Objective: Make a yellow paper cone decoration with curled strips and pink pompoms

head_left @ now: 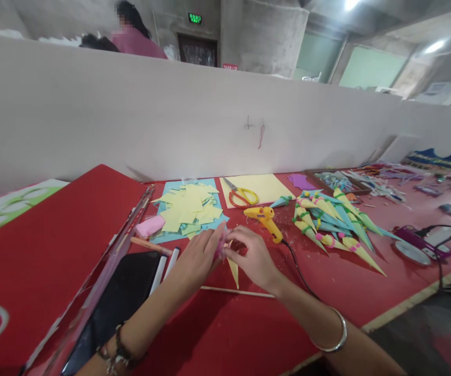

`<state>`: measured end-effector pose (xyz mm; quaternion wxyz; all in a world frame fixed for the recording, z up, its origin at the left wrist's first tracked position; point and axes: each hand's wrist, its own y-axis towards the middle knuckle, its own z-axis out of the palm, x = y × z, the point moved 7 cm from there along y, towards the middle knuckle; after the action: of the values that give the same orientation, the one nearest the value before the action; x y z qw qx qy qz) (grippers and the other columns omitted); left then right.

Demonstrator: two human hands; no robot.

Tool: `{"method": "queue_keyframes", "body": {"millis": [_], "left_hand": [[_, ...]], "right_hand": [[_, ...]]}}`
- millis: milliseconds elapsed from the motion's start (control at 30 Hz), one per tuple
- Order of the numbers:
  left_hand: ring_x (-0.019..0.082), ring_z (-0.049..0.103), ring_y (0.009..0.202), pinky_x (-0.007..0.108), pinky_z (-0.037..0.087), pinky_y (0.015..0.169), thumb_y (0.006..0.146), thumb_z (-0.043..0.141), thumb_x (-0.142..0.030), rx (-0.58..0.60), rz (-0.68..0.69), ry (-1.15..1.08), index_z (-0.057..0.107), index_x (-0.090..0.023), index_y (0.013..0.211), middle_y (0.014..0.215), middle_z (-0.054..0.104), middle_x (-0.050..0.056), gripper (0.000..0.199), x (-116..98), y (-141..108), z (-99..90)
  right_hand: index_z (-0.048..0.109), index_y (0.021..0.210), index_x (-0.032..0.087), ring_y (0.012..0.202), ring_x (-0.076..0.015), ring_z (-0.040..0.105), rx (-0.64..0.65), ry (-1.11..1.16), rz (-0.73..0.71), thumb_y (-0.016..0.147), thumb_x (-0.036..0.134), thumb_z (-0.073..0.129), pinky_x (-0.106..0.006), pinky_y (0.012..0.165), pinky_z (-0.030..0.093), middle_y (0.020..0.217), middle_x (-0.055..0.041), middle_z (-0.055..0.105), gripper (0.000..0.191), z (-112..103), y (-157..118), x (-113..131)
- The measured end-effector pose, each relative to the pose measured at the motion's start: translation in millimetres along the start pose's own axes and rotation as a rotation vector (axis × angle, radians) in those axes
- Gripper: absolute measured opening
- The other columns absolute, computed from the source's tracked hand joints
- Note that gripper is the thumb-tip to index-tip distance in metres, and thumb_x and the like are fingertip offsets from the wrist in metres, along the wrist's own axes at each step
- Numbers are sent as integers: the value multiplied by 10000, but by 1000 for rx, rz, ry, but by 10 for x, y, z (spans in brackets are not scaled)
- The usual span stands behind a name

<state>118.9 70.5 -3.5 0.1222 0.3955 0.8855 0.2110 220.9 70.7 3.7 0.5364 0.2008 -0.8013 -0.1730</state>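
Both my hands meet over the red tabletop around a small yellow paper cone [233, 272], its tip pointing down. My left hand [199, 254] is closed at the cone's wide end, where a bit of pink material [221, 246] shows between the fingers. My right hand [253, 257] pinches at the same spot from the other side, thumb and forefinger bent together. Fingers hide most of the cone's upper part. Just beyond my hands lies a yellow hot glue gun [265, 219]. A thin wooden stick [237, 291] lies below the cone's tip.
Cut yellow paper pieces [188, 206] are heaped on blue sheets. Scissors [241, 195] rest on cream paper. Finished-looking yellow and blue cones [337, 222] pile up at right. A black phone-like slab [123, 292] lies at left. A white partition [170, 115] stands behind; a person [139, 36] is beyond it.
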Motion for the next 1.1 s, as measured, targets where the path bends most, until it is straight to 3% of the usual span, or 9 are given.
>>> {"method": "queue_keyframes", "body": {"millis": [167,400,667,800,900,1100], "left_hand": [[241,510,938,369,419,790,897,257,-276,10,11,-4,54,-187,1351,1046,518,113,506,-1,15,28],[233,510,926,362,428,784,898,255,-280,11,29,-62,54,-185,1355,1029,524,112,508,-22,60,9],[235,494,1005,374,415,832,886,297,-286,64,-34,-132,107,-214,1342,1109,503,116,500,46,29,112],[237,481,1055,373,414,849,868,327,-268,90,-105,-137,137,-225,1331,1153,493,120,503,132,-32,117],[240,482,1062,370,419,849,859,328,-264,72,-155,-101,173,-186,1319,1167,492,137,491,228,-84,94],[286,494,1021,415,430,807,854,297,-250,42,-222,77,277,-60,1270,1097,515,199,458,434,-155,115]], "right_hand": [[579,748,202,649,-131,530,-4,62,22,721,141,540,-254,607,444,775,-11,555,78,31,-4,-30],[565,671,197,670,-131,531,-62,168,64,716,111,533,-243,607,443,730,-7,542,102,-3,14,-96],[586,679,194,720,-146,545,-113,219,102,727,179,541,-242,600,448,744,-20,565,68,-35,16,-162],[601,735,193,640,-132,542,-194,292,211,747,256,533,-237,559,448,726,-13,571,93,-138,11,-286],[615,775,196,578,-116,529,-237,349,274,759,280,519,-239,540,445,734,-10,582,129,-203,-3,-369],[608,674,187,623,-128,530,-202,328,222,704,246,588,-246,574,436,671,-3,562,69,-205,9,-338]]}}
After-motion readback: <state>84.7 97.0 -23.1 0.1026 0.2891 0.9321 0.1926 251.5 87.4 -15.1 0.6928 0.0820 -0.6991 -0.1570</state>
